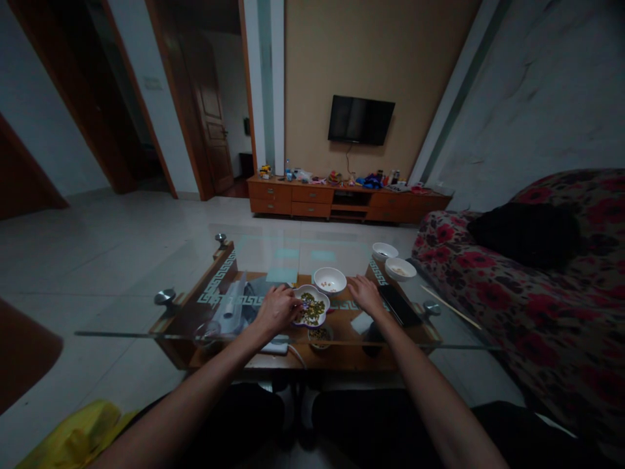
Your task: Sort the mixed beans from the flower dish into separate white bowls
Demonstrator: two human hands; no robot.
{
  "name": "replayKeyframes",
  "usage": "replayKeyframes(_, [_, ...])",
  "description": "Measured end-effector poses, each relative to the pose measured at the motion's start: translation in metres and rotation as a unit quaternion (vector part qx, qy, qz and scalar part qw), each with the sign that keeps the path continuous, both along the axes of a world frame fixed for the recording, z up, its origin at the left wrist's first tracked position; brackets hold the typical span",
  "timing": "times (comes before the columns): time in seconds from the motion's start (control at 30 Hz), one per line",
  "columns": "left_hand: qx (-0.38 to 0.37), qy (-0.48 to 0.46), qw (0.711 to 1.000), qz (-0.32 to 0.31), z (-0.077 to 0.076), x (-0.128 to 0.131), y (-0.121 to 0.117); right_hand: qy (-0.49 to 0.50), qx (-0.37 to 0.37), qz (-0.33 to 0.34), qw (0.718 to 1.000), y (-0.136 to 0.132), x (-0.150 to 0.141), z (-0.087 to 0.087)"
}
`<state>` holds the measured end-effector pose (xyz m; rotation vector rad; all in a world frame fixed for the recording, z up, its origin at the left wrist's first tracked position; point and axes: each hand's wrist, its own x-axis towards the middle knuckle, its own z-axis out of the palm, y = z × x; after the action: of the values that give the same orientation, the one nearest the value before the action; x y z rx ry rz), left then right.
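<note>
A flower-shaped white dish (326, 305) holds green and mixed small pieces that look like beans or seeds. At its left rim is my left hand (278, 311), fingers bent together over the contents; whatever is between the fingertips is too small to make out. Just behind the dish stands a round white bowl (330, 272) with a few pale pieces at its bottom. My right hand (365, 294) lies on the glass table (273, 244) to the right of this bowl, fingers stretched and slightly apart, holding nothing.
Two white bowls (400, 268) with small contents stand at the table's far right. A black tablet-like object (399, 305) and a thin stick (450, 307) lie to the right. Beneath the glass are a shelf, a container of seeds (319, 336) and a white power strip (275, 348). A flowered sofa (488, 293) borders the right.
</note>
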<state>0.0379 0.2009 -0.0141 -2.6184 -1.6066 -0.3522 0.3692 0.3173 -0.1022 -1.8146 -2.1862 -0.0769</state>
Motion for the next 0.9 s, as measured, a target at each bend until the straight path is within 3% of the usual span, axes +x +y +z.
replayKeyframes(0.3, [-0.017, 0.018, 1.000, -0.002, -0.004, 0.002, 0.002, 0.002, 0.015, 0.012, 1.000, 0.002, 0.002, -0.001])
replayKeyframes(0.9, [-0.038, 0.026, 0.999, 0.025, 0.009, 0.002, -0.006, 0.001, 0.005, 0.005, 1.000, 0.001, 0.002, -0.001])
